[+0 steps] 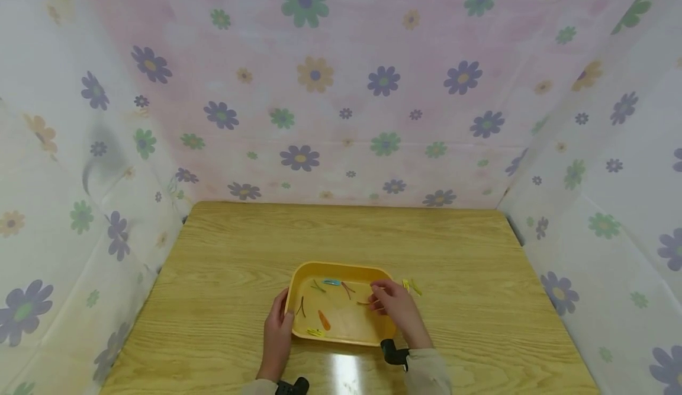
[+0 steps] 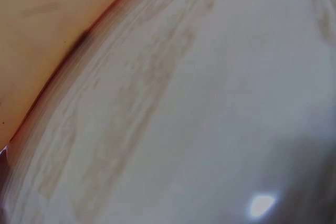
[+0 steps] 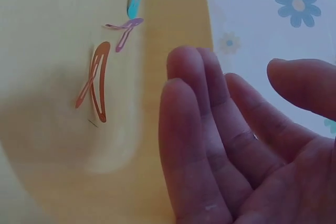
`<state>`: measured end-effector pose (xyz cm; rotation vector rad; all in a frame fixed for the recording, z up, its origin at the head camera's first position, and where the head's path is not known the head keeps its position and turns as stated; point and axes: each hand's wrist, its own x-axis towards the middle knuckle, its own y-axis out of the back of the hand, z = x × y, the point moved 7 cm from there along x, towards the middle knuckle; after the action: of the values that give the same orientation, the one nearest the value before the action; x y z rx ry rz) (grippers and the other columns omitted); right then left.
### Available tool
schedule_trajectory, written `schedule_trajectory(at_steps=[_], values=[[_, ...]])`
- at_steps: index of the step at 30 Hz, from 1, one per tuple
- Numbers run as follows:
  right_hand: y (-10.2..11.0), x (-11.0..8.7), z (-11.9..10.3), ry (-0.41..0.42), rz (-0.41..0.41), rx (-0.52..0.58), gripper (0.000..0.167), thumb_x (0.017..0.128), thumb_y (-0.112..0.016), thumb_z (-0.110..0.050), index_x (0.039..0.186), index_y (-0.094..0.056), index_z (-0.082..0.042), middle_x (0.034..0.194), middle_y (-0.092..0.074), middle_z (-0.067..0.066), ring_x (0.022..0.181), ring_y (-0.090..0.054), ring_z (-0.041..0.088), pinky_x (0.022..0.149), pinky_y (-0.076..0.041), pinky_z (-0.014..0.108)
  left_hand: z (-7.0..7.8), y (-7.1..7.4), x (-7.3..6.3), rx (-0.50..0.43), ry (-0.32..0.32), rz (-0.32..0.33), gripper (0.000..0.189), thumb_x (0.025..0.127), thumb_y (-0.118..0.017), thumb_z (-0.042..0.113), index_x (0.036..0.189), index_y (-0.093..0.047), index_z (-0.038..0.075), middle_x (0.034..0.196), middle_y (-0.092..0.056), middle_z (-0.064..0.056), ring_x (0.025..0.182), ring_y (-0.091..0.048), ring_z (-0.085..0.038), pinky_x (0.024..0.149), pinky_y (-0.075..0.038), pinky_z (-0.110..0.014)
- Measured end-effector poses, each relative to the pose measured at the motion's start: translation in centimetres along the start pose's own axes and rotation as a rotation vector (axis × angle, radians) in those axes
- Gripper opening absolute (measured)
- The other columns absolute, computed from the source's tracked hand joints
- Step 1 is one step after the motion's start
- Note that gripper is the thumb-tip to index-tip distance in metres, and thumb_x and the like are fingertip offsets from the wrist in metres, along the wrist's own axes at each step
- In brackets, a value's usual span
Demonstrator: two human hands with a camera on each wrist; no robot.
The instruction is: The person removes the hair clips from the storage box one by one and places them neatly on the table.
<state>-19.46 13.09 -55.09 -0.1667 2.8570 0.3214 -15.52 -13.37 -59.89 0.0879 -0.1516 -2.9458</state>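
My left hand grips the left end of a yellow tray, its thumb near the front corner. Several snap hair clips lie scattered inside, among them a blue one, a green one, an orange one and a yellow one. Above the tray's right part, my right hand has its fingers loosely bent with nothing between them. In the right wrist view an orange-brown clip, spread apart, lies close to those fingers, with a purple clip and the blue clip beyond.
Two yellow-green clips lie on the wooden table just right of the tray. Flower-printed sheets enclose the table at the back and both sides. The left wrist view holds mostly blurred tabletop and the tray's side.
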Motion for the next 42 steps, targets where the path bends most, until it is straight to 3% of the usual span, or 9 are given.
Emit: schedule_trajectory(at_steps=[8,17,26,34,42], values=[[-0.8,0.0,0.2,0.021,0.012,-0.165,0.036,0.09,-0.052,-0.022,0.116,-0.051,0.004,0.082,-0.062,0.016,0.07,-0.062,0.028,0.061,-0.052,0.039,0.1,-0.1,-0.1,-0.011,0.002,-0.005,0.045,0.091,-0.039,0.001,0.132,-0.04,0.018,0.136,-0.037,0.002,0.125,-0.031,-0.01,0.097,-0.032,-0.025],[-2.2,-0.1,-0.2,0.111,-0.037,-0.388,0.039,0.089,-0.053,-0.028,0.117,-0.053,-0.001,0.079,-0.062,0.0,0.068,-0.059,0.017,0.058,-0.047,0.027,0.1,-0.1,0.0,-0.034,0.004,-0.004,0.046,0.091,-0.039,0.001,0.133,-0.038,0.017,0.137,-0.035,0.001,0.126,-0.029,-0.008,0.097,-0.03,-0.023],[-3.1,-0.4,0.1,0.192,0.057,-0.673,0.028,0.088,-0.054,-0.031,0.108,-0.061,-0.013,0.075,-0.058,-0.011,0.057,-0.048,0.004,0.051,-0.038,0.025,0.1,0.0,0.0,-0.029,0.004,-0.002,0.044,0.091,-0.04,0.001,0.132,-0.04,0.016,0.135,-0.038,0.002,0.124,-0.032,-0.01,0.096,-0.033,-0.023],[-3.3,-0.7,-0.1,0.223,0.17,-0.771,0.022,0.087,-0.055,-0.03,0.102,-0.065,-0.016,0.068,-0.055,-0.014,0.051,-0.044,0.003,0.046,-0.035,0.023,0.1,0.0,-0.1,-0.016,-0.001,0.007,0.044,0.091,-0.039,0.002,0.133,-0.04,0.014,0.135,-0.039,-0.001,0.125,-0.033,-0.015,0.096,-0.035,-0.027],[-3.8,-0.8,0.7,0.192,0.24,-0.854,0.028,0.088,-0.051,-0.032,0.105,-0.067,-0.015,0.07,-0.062,-0.008,0.052,-0.049,0.008,0.044,-0.039,0.028,0.3,-0.2,-0.2,-0.016,-0.014,0.003,0.043,0.091,-0.04,0.002,0.132,-0.041,0.015,0.134,-0.039,0.001,0.123,-0.035,-0.012,0.093,-0.036,-0.024]])
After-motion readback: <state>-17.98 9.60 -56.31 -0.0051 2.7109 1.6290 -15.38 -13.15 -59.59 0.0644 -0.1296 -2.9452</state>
